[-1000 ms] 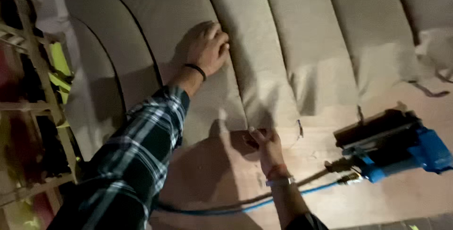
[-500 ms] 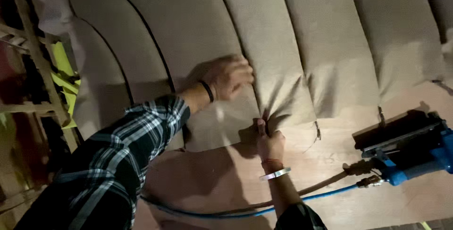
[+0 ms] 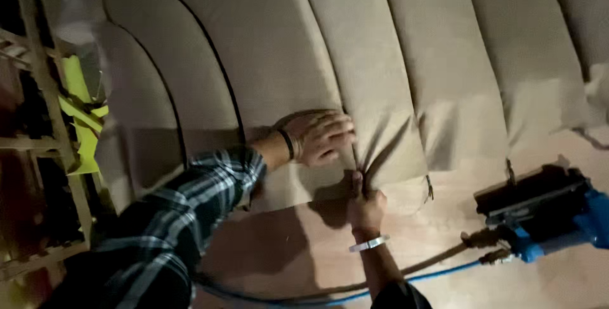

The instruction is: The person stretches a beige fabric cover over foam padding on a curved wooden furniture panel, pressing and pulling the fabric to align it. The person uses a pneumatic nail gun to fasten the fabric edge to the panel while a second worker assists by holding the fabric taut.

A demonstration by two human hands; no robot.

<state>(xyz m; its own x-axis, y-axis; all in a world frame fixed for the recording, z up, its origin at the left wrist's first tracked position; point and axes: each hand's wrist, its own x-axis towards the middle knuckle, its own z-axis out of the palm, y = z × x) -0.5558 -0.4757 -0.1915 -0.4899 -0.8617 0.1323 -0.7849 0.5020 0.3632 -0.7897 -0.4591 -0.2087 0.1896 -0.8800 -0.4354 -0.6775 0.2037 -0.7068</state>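
A padded panel covered in beige fabric [image 3: 380, 49], stitched into several long channels, lies on a brown wooden board [image 3: 298, 252]. My left hand [image 3: 317, 136], in a plaid sleeve with a dark wristband, presses flat on the fabric beside a seam. My right hand [image 3: 363, 202], with a silver bracelet, pinches the fabric's lower edge where the seam meets the board, and folds fan out from the grip.
A blue and black pneumatic staple gun [image 3: 545, 210] rests on the board at the right, with a blue air hose [image 3: 438, 271] running left from it. A wooden frame rack [image 3: 51, 131] with yellow-green foam pieces [image 3: 79, 112] stands at the left.
My left hand has slid down and toward the seam, close to my right hand. My right hand has kept hold of the fabric edge. The view has drifted, so the staple gun appears further right.
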